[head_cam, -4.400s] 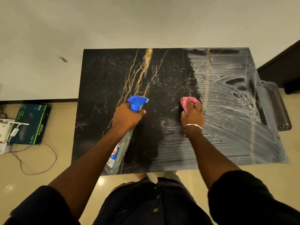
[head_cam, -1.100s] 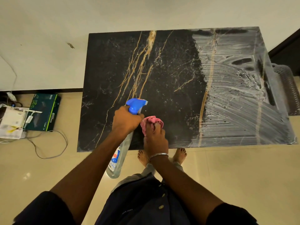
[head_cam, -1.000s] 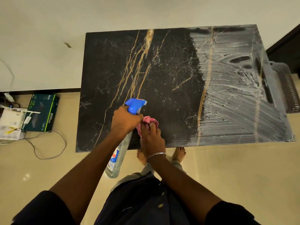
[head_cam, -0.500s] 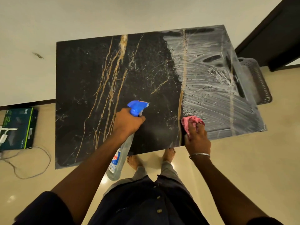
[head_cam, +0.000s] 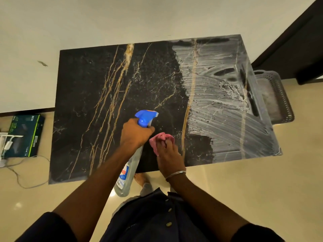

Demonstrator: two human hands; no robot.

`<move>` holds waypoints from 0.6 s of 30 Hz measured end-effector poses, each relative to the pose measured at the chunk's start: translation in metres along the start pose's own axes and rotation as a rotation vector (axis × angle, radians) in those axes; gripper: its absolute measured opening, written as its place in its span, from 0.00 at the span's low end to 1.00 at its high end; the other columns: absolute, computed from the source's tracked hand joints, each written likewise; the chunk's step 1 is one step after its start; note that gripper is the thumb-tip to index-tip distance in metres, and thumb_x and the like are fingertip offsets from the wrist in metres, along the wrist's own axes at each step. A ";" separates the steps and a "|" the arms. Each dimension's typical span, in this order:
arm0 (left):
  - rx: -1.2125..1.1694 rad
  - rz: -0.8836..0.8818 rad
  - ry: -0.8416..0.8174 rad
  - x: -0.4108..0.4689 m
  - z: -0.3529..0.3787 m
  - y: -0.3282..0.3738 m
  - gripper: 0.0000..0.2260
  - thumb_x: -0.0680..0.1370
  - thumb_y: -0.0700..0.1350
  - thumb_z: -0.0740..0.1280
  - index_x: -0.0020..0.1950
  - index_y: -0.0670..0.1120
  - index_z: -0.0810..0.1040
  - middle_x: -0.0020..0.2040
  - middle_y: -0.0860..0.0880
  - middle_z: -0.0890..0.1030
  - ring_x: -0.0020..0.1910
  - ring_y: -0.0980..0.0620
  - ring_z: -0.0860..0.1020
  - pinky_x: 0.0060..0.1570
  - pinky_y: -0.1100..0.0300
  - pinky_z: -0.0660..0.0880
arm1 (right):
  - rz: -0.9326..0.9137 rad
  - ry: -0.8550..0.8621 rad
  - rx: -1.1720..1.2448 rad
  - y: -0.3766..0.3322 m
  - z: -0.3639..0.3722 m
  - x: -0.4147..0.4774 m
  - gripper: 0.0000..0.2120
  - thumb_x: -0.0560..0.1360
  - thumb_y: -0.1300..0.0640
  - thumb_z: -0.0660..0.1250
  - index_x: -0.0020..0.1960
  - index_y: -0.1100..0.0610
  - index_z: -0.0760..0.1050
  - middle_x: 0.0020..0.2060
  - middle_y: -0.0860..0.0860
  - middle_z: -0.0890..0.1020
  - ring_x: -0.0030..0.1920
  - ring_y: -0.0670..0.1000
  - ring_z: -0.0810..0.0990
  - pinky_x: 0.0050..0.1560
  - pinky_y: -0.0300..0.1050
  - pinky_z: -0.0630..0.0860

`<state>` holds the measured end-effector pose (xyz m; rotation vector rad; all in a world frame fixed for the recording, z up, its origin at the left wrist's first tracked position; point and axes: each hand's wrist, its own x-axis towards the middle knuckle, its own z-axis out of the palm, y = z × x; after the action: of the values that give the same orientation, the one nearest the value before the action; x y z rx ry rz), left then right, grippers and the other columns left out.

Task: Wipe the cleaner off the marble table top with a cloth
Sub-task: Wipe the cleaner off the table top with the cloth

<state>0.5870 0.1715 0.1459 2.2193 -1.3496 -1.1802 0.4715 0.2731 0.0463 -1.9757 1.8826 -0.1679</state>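
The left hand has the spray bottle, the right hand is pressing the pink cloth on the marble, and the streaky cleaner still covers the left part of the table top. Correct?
Not quite: in the head view the streaky cleaner covers the right part of the marble table top, not the left. The rest holds: the left hand has the spray bottle, and the right hand presses the pink cloth on the marble.

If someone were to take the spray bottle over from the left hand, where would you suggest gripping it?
Probably the clear body of the spray bottle, from the near side. It hangs tilted past the marble table top's near edge with nothing around it, while the left hand already wraps the neck below the blue trigger head.
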 end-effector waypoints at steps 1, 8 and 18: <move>0.002 0.006 0.003 0.000 0.004 0.002 0.13 0.72 0.45 0.73 0.53 0.43 0.77 0.40 0.47 0.79 0.39 0.51 0.78 0.42 0.58 0.75 | -0.047 -0.024 -0.014 -0.002 -0.001 0.001 0.31 0.72 0.55 0.69 0.72 0.57 0.64 0.63 0.60 0.73 0.51 0.59 0.79 0.43 0.50 0.82; 0.018 0.043 -0.015 -0.004 0.029 0.018 0.12 0.71 0.44 0.73 0.52 0.42 0.78 0.36 0.49 0.78 0.36 0.53 0.77 0.41 0.59 0.76 | 0.092 0.003 -0.051 0.079 -0.031 0.002 0.32 0.72 0.56 0.70 0.73 0.56 0.64 0.63 0.62 0.72 0.51 0.61 0.78 0.36 0.51 0.81; -0.014 0.048 -0.039 -0.012 0.052 0.038 0.13 0.72 0.43 0.73 0.54 0.42 0.77 0.42 0.47 0.80 0.42 0.50 0.79 0.52 0.50 0.79 | 0.446 0.083 -0.022 0.156 -0.064 0.004 0.27 0.75 0.53 0.65 0.72 0.57 0.64 0.66 0.63 0.68 0.61 0.66 0.72 0.49 0.58 0.79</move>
<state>0.5217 0.1705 0.1428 2.1526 -1.3971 -1.2179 0.3039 0.2547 0.0464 -1.5305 2.3298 -0.1010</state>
